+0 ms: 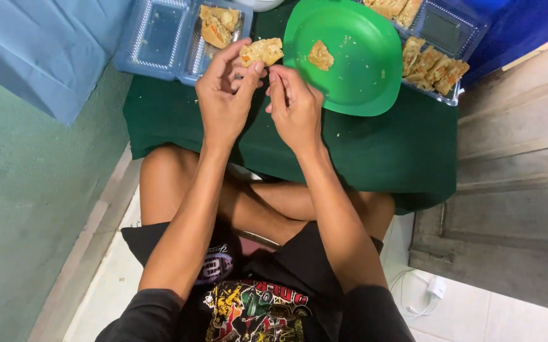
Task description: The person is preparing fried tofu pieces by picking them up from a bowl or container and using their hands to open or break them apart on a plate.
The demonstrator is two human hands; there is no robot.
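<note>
Both hands (258, 95) raised, left pinching pastry piece (262, 52).

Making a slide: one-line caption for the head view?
Left hand holds a snack piece beside right hand, above a green plate.

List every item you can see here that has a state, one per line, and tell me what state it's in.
Left hand: shut on pastry piece, held above the cloth.
Right hand: fingers curled, beside the left hand, holding nothing visible.
Green plate: upright, one pastry wedge and crumbs on it.
Left clear container: lid open, a few pieces in one half.
Right clear container: lid open, many pieces inside.
Green cloth: spread flat.
</note>
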